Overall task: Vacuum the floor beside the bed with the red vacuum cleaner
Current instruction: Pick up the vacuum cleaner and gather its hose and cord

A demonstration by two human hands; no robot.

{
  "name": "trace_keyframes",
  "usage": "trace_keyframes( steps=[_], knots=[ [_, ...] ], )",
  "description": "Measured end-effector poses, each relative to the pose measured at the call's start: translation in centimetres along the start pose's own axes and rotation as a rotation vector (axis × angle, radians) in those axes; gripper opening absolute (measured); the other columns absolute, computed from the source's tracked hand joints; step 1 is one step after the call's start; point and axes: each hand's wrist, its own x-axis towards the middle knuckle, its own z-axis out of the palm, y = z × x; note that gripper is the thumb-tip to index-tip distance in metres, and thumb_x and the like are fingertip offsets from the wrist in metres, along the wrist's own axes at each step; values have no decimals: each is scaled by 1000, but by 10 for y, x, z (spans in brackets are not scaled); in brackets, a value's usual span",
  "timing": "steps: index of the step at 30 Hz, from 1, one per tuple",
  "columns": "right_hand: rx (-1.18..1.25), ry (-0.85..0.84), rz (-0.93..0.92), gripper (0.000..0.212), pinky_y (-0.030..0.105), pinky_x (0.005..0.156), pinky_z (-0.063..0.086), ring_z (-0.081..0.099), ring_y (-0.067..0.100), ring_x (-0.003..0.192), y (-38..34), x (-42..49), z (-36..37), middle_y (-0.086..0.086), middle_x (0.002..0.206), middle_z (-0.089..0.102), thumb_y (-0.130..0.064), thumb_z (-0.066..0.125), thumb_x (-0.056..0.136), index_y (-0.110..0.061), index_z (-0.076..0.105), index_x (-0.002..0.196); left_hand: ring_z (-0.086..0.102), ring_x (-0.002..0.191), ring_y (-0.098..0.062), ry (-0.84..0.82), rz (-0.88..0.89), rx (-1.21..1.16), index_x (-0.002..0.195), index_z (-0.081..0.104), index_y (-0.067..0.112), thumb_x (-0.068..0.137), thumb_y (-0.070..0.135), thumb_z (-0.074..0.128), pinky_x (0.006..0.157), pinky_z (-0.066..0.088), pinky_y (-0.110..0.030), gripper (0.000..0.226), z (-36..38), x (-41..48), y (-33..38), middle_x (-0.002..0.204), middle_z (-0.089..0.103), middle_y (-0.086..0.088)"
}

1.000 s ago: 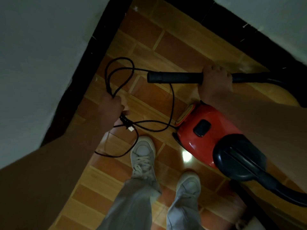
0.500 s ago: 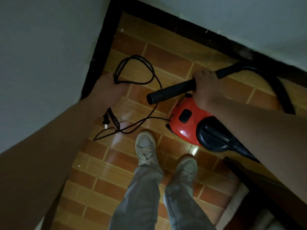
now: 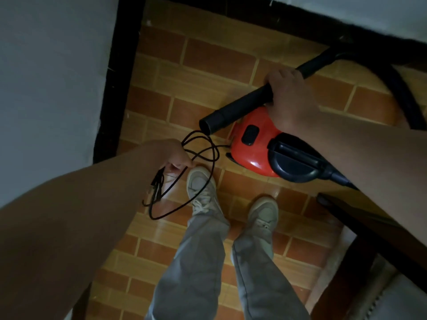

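The red vacuum cleaner [image 3: 254,144] with a black handle sits on the brick-patterned floor [image 3: 208,65], just ahead of my feet. My right hand [image 3: 288,98] is closed around its black suction tube [image 3: 233,109], whose open end points down and left. The black hose [image 3: 402,88] curves off to the right along the wall. My left hand [image 3: 173,154] grips loops of the black power cord [image 3: 198,155]; the plug [image 3: 157,181] dangles below the hand. The cord runs to the vacuum's front.
Pale walls with a black skirting board [image 3: 115,88] close in on the left and at the back, forming a corner. A dark wooden bed frame [image 3: 360,229] and pale bedding [image 3: 392,296] stand at the lower right. My two grey shoes [image 3: 201,190] stand mid-floor.
My left hand has drawn the cord loops back from the left wall toward my feet. The tube's open end now tilts lower. The view has shifted slightly.
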Motion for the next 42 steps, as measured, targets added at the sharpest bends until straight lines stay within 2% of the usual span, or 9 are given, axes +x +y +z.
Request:
trace_keyframes(
  steps=[6, 16, 19, 22, 27, 29, 34, 37, 42],
  knots=[
    [-12, 22, -30, 36, 50, 94, 44, 42, 37, 123, 8, 0, 14, 14, 128, 51, -9, 63, 88, -10, 53, 123, 42, 59, -16, -116, -89, -116, 101, 65, 10, 89, 23, 78, 48, 31, -25, 23, 39, 16, -14, 81, 58, -9],
    [-27, 19, -17, 40, 49, 91, 47, 44, 37, 119, 7, -12, 9, 16, 128, 49, -4, 62, 86, -12, 54, 125, 68, 75, -21, 57, 150, -376, 89, 67, 9, 92, 25, 72, 73, 53, -32, 17, 47, -1, -5, 87, 71, -13],
    [-55, 70, 23, 44, 49, 91, 45, 38, 38, 128, 11, -18, -3, 14, 135, 45, -11, 63, 87, -17, 55, 130, 72, 67, -20, 12, 200, -399, 98, 65, 10, 97, 22, 68, 61, 59, -29, 12, 42, -26, 1, 87, 72, -14],
    [-74, 104, 46, 45, 49, 93, 43, 41, 38, 126, 13, -24, -14, 12, 135, 49, -19, 66, 89, -20, 56, 132, 57, 56, -11, 105, 294, -270, 102, 68, 5, 95, 25, 70, 49, 46, -21, 22, 33, -48, 18, 79, 65, -7],
    [-15, 128, 98, 45, 45, 96, 46, 42, 35, 120, 3, -22, -23, 11, 139, 45, -24, 65, 91, -21, 54, 134, 56, 112, -20, 133, 322, -160, 143, 43, 20, 89, 44, 74, 85, 45, -30, 67, 29, -71, 55, 124, 51, 5],
    [26, 108, 112, 47, 42, 97, 46, 42, 34, 122, -5, -16, -18, 10, 142, 42, -23, 66, 91, -20, 52, 136, 49, 120, -17, 130, 345, -163, 149, 38, 23, 84, 53, 76, 91, 39, -29, 81, 34, -78, 67, 123, 43, 9],
    [124, 11, 175, 49, 43, 99, 50, 45, 35, 120, -23, -3, 8, 15, 145, 34, -11, 64, 91, -17, 50, 137, 50, 80, -7, 94, 350, -381, 122, 49, 35, 79, 73, 66, 62, 40, -24, 60, 47, -82, 81, 92, 50, 15],
    [157, -38, 169, 51, 44, 103, 47, 44, 38, 121, -29, -3, 22, 16, 149, 27, -10, 63, 92, -17, 47, 140, 31, 47, -8, -6, 249, -846, 106, 57, 28, 73, 93, 43, 43, 25, -21, 74, 50, -78, 84, 70, 45, 4],
    [201, -116, 101, 51, 44, 106, 43, 40, 38, 125, -37, -12, 27, 14, 151, 28, -10, 56, 97, -17, 42, 145, 25, 40, -11, -57, 135, -1317, 106, 62, 19, 86, 85, 31, 38, 20, -18, 75, 53, -70, 97, 66, 50, -2]
  ],
)
